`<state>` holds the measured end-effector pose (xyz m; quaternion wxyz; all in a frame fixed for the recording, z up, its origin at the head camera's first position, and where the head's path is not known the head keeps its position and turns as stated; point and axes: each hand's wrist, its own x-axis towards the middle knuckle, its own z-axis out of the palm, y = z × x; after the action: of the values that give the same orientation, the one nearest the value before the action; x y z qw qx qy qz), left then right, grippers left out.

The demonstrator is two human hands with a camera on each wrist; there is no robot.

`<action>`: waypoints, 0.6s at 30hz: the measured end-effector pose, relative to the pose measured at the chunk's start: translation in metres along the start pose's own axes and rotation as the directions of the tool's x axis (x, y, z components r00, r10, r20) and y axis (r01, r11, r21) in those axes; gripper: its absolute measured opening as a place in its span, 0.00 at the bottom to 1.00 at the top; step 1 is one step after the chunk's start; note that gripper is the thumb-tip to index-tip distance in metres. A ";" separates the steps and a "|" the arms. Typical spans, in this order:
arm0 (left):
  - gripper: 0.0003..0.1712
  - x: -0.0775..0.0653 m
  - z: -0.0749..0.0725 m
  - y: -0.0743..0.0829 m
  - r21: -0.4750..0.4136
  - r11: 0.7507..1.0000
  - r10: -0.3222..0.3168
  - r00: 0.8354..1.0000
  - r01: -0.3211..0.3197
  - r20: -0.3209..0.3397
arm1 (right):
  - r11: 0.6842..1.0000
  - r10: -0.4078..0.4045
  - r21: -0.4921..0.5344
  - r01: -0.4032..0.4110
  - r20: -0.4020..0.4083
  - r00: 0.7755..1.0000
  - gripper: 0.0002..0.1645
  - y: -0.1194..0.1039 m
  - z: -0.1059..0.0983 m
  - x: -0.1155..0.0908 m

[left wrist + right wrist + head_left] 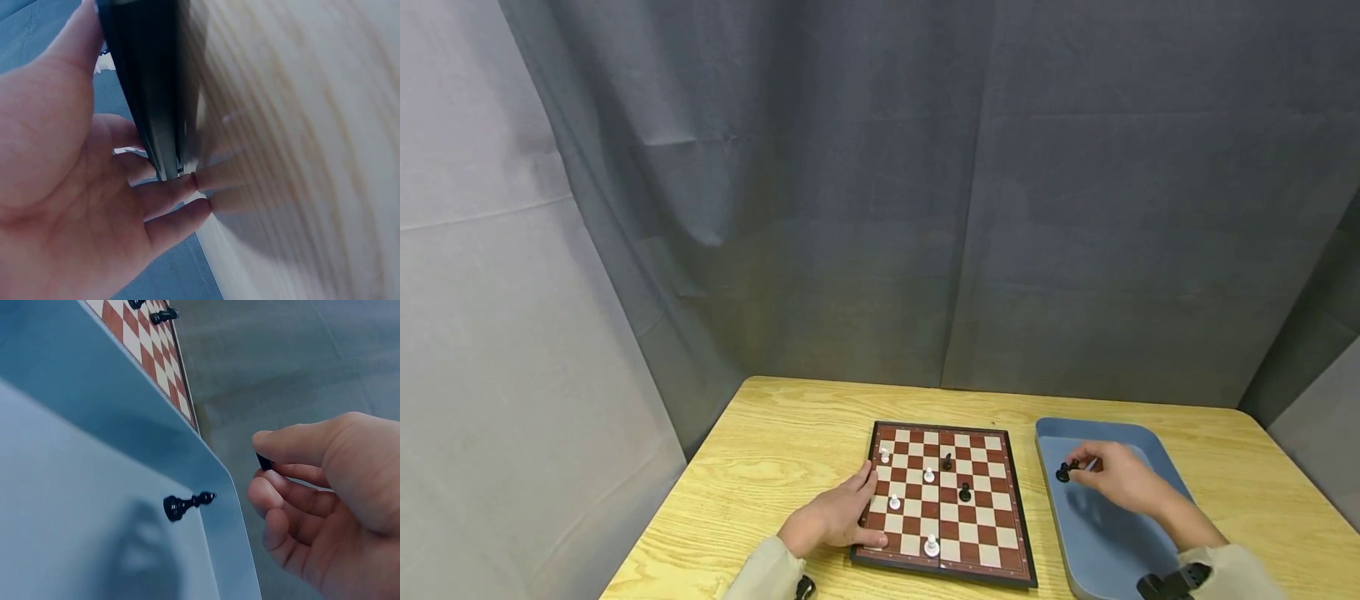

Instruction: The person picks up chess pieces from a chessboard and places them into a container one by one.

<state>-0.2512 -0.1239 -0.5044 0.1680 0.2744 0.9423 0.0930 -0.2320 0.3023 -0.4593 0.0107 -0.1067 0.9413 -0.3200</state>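
My left hand (pixel 835 512) rests at the left edge of a red-and-white chessboard (pixel 988 535), thumb over its front left corner. In the left wrist view, its extended fingers (pixel 178 225) touch the board's dark side and reach down to the tabletop. Over the blue tray (pixel 1060 533), my right hand (pixel 1116 479) pinches a small black chess piece (pixel 264 462) between thumb and fingers; most of the piece is hidden. Close to those fingertips, a black bishop (pixel 187 505) stands in the tray.
Several white pieces, among them a front one (pixel 932 547), stand on the board. Two black pieces also stand there, one a pawn-like piece (pixel 965 492). The wooden table (pixel 790 442) backs onto a grey curtain (pixel 850 250). The tray's raised rim lies right of the board.
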 end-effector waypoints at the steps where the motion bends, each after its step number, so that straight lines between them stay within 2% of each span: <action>1: 0.59 0.000 0.000 0.000 -0.001 1.000 0.000 1.000 0.000 0.001 | 1.000 -0.001 -0.006 0.001 -0.003 1.000 0.09 0.002 -0.001 -0.001; 18: 0.59 -0.002 -0.002 0.002 -0.007 1.000 0.005 1.000 -0.005 0.001 | 0.996 0.057 -0.068 -0.060 -0.044 0.997 0.08 0.034 -0.008 -0.006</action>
<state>-0.2496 -0.1234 -0.5020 0.1690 0.2760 0.9412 0.0965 -0.2337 0.3349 -0.4740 -0.0035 -0.0727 0.9546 -0.2889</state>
